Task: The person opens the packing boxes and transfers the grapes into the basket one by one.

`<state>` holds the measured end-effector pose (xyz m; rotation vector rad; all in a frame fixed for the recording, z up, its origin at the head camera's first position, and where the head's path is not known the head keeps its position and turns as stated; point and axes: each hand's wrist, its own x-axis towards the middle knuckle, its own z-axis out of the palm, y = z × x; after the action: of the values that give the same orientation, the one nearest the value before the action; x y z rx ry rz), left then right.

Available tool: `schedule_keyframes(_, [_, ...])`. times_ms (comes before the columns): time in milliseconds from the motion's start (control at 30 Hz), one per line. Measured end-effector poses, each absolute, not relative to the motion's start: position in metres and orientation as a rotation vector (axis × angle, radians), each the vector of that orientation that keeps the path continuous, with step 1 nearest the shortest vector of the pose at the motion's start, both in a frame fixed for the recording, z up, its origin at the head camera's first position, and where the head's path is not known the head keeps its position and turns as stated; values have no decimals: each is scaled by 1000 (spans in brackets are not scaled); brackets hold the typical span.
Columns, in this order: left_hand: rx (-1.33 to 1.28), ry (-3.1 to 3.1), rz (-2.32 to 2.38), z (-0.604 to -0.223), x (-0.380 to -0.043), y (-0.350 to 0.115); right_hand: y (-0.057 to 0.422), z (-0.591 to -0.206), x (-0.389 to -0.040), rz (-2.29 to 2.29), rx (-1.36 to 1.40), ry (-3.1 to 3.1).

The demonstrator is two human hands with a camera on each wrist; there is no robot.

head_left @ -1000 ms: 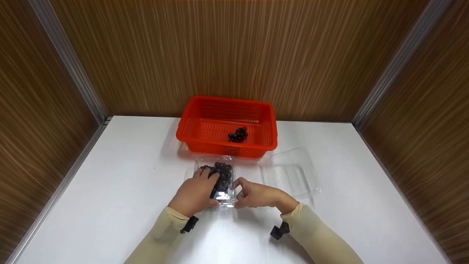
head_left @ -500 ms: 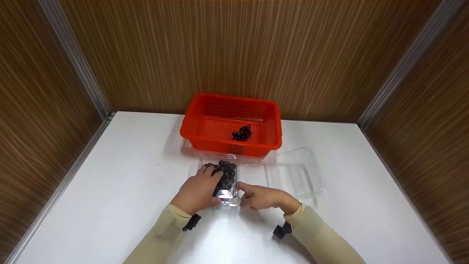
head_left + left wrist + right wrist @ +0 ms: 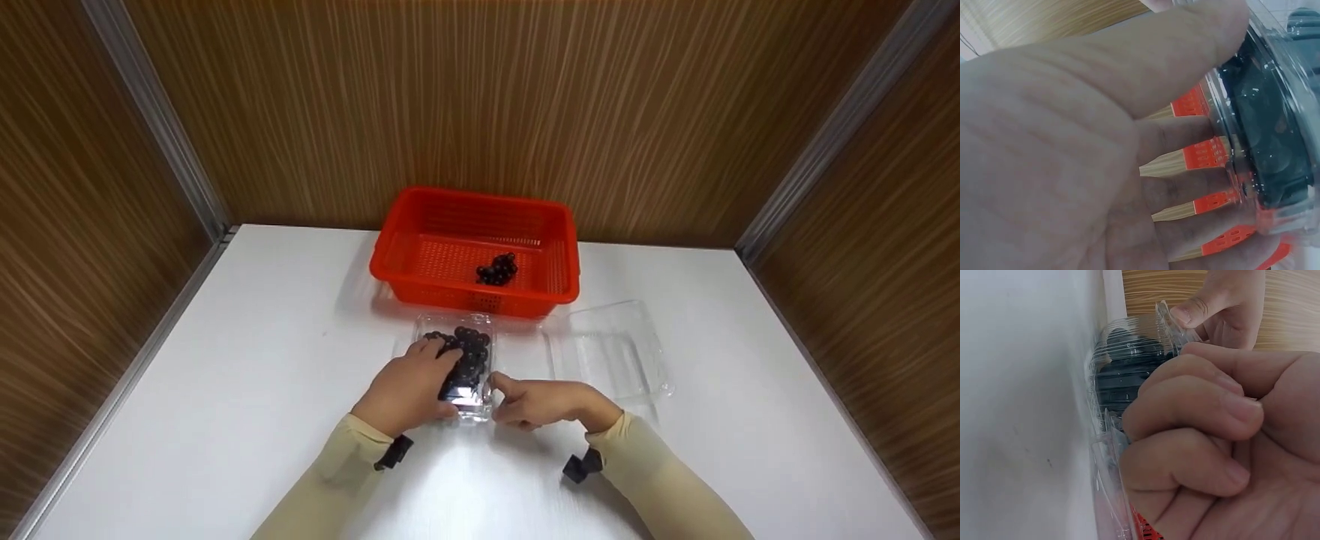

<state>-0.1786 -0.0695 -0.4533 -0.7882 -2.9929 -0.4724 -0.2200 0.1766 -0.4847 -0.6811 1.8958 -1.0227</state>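
Observation:
Dark grapes (image 3: 471, 352) fill a clear plastic clamshell box (image 3: 478, 321) in front of a red basket (image 3: 442, 296). My left hand (image 3: 405, 390) lies over the box's left side, fingers spread on top and thumb at the near corner. In the left wrist view those fingers (image 3: 1185, 183) look fairly straight against the plastic. From the right, my right hand (image 3: 540, 401) pinches the box's rim with thumb and forefinger. Its other fingers (image 3: 1185, 461) are curled in the right wrist view; the exact contact is partly hidden.
Another bunch of dark grapes (image 3: 498, 270) lies inside the basket. To the right, an opened clear plastic clamshell (image 3: 615, 352) lies on the white table (image 3: 262, 360). Wood-patterned panels (image 3: 480, 112) enclose the back and sides.
My right forefinger has shifted from a bent pose to lying closer along the box's right rim. My left hand stays on the box. The whole head view has shifted slightly.

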Motion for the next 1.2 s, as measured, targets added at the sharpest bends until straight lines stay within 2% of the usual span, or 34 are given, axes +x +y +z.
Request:
schedule_keyframes(900, [-751,-3028,-408,-456,-175,-60,171,-485,-217,-1043,-643,1928])
schedule_keyframes(1200, [-865,-2929,-406,-459,-173,-59,170,-484,-216,-1057,-604,1892])
